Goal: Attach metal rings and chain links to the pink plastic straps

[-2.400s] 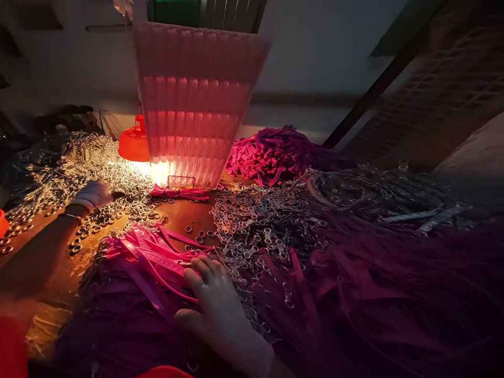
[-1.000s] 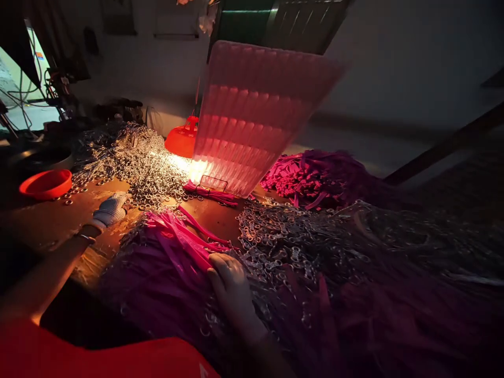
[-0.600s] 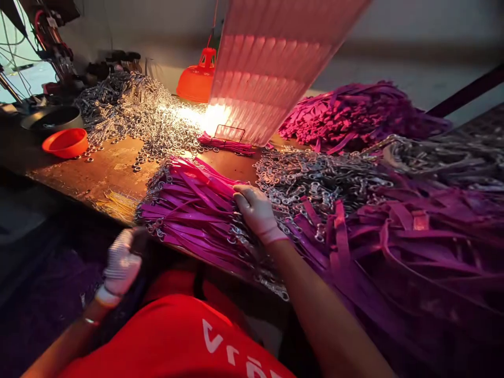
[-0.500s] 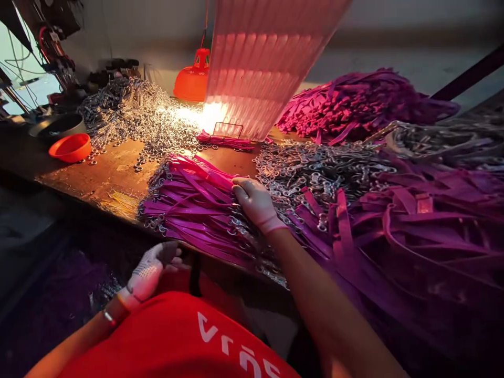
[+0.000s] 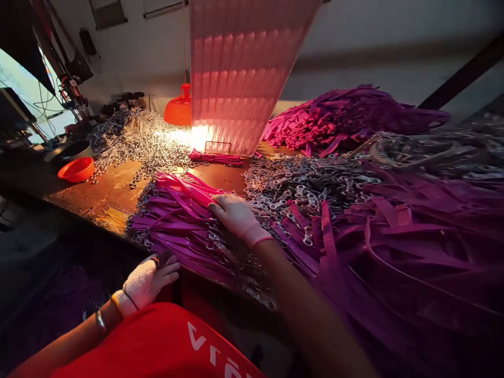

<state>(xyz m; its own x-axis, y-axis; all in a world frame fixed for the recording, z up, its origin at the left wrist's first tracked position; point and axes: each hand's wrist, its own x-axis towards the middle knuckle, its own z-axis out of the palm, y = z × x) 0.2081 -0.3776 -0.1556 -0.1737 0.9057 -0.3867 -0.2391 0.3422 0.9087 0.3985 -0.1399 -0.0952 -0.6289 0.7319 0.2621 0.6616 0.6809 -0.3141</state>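
A stack of purple lanyard straps (image 5: 177,220) with metal clasps at the ends lies on the near part of the table. My right hand (image 5: 235,216), in a pale glove, reaches over the right end of the stack, its fingers closed on the upper straps; the undersides of the fingers are hidden. Below the table's front edge is my left hand (image 5: 151,275), in a dotted white glove with some dark fingertips. Its fingers stretch out to the right, apart and holding nothing visible.
A heap of metal rings and clasps (image 5: 137,136) glows under a red lamp (image 5: 178,107). A ribbed translucent sheet (image 5: 240,79) hangs behind the stack. An orange bowl (image 5: 76,170) stands left. More metal clasps (image 5: 291,178) and purple straps (image 5: 413,231) spread to the right.
The view has tilted up and shifted right. My left hand's fingers have straightened out and spread from a curl. My right hand stays at the end of the strap stack.
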